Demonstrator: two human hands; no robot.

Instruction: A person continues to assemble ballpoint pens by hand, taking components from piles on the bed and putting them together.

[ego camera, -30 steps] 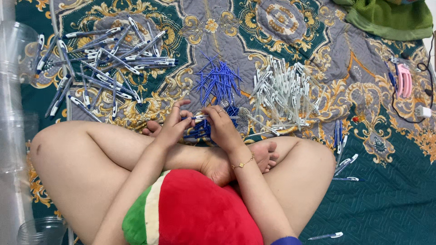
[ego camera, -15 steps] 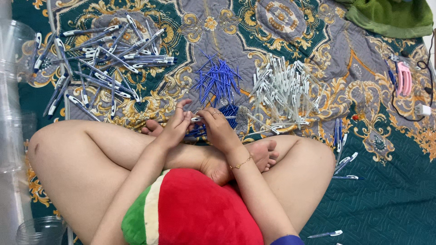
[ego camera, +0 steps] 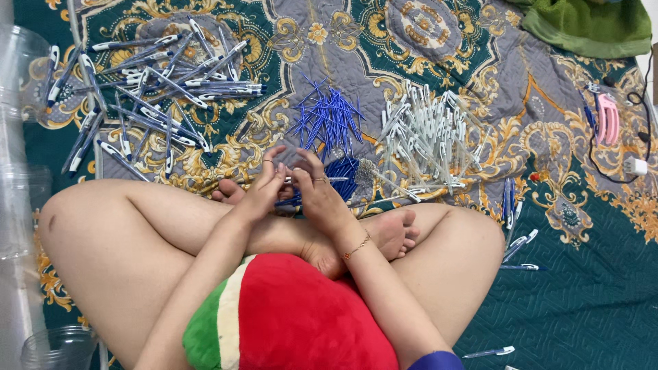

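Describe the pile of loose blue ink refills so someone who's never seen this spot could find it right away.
Start at the patterned quilt spread on the floor. Three heaps lie on it ahead of the hands: finished pens on the left, clear white barrels on the right. The blue refills sit between them, thin bare sticks, the only all-blue heap.

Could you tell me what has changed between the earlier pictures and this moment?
Very little. The left hand and right hand stay together above the crossed feet, both on a pen, with only slight shifts of the fingers. Nothing was picked up or put down. The pile of finished pens, the blue refills, the clear barrels and the watermelon cushion lie as before.
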